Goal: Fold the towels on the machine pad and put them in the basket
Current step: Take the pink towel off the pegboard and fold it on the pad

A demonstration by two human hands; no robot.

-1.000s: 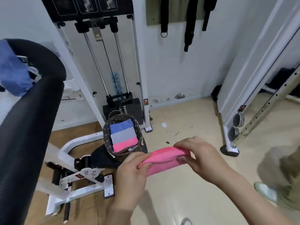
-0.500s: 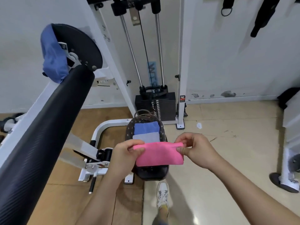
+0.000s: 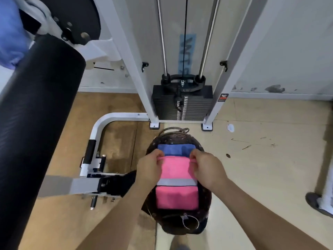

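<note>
Pink towel [image 3: 175,168], folded, is held by its two far corners at the mouth of the basket [image 3: 205,193]. The left corner is pinched by the left hand [image 3: 150,166] and the right corner by the right hand [image 3: 207,168]; the fingers of both are curled over the towel's upper edge. Whether the towel rests on the contents or is held just above them cannot be told. Three folded towels are seen inside the basket: a blue towel [image 3: 175,148] at the far end, a grey towel [image 3: 177,182] showing as a narrow strip below the held one, and a second pink towel [image 3: 177,197] nearest the person. The basket is located near the weight stack [image 3: 182,105]. The black machine pad [image 3: 36,105] is noted at the left, with a blue cloth [image 3: 9,33] draped at its upper end.
</note>
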